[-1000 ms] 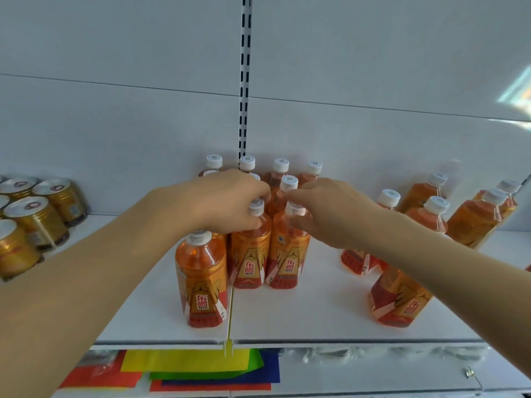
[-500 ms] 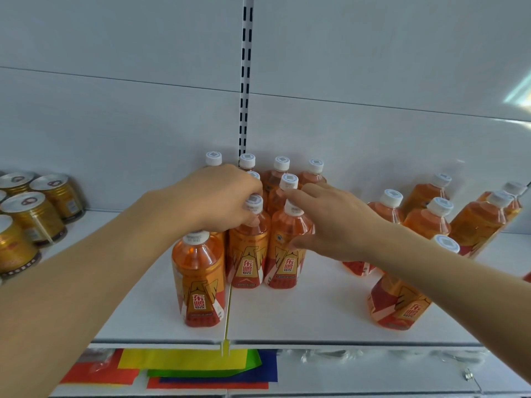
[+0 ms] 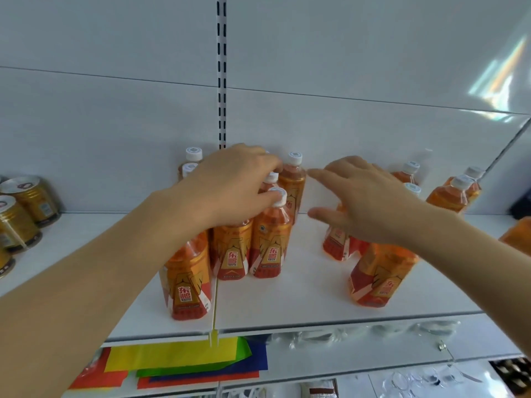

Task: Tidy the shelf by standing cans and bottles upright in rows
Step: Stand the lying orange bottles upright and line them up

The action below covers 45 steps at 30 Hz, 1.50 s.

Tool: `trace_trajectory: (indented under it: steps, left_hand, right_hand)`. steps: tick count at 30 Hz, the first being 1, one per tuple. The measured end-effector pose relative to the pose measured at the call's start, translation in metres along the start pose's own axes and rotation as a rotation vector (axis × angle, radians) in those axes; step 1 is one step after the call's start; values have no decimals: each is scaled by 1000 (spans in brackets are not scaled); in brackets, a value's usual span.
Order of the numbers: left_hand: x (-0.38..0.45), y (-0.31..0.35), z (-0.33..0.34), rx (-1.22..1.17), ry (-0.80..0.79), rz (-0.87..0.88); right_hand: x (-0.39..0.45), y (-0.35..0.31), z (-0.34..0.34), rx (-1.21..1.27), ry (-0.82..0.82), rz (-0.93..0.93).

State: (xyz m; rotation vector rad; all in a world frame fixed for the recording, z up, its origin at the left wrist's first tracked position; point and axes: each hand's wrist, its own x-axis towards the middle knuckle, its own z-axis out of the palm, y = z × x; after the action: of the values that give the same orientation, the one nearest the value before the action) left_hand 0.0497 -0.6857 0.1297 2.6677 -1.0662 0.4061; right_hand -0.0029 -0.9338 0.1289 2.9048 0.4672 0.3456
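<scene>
While upright, bottles (image 3: 268, 234) under left grip (image 3: 232, 185).

Red Chinese characters 东鹏 stand on the labels of the orange bottles (image 3: 268, 245) at centre frame; the smaller print beneath is unreadable.

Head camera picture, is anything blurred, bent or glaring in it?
Head view: the right hand is smeared by motion blur; the left hand looks sharper; wide-angle distortion leans the orange bottles at far right outward; a rainbow glare patch streaks the white back panel upper right.
</scene>
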Motion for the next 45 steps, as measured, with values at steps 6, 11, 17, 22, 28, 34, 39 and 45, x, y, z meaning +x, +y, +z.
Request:
trace_trajectory:
  steps: [6, 11, 17, 22, 28, 34, 39, 45]
  left_hand:
    - [26, 64, 17, -46, -45, 23]
    - [73, 104, 47, -73, -62, -16]
    - [129, 106, 98, -76, -270, -84]
    - [139, 97, 104, -154, -293, -71]
    - [118, 97, 97, -66, -182, -67]
    - [65, 110, 70, -26, -114, -76]
    - [6, 99, 22, -28, -141, -133]
    - [-43, 66, -6, 76, -211, -206]
  right_hand:
    - [-48, 57, -16, 55, -118, 104]
    - [-81, 78, -4, -9, -278, 2]
    - [-87, 98, 20, 60, -193, -44]
    - [-89, 110, 27, 174, -166, -11]
    - [-94, 106, 45, 243, -157, -30]
    - [-103, 106, 46, 244, -116, -50]
    - [-98, 86, 37, 276, -139, -81]
    - [-74, 18, 33, 271, -122, -103]
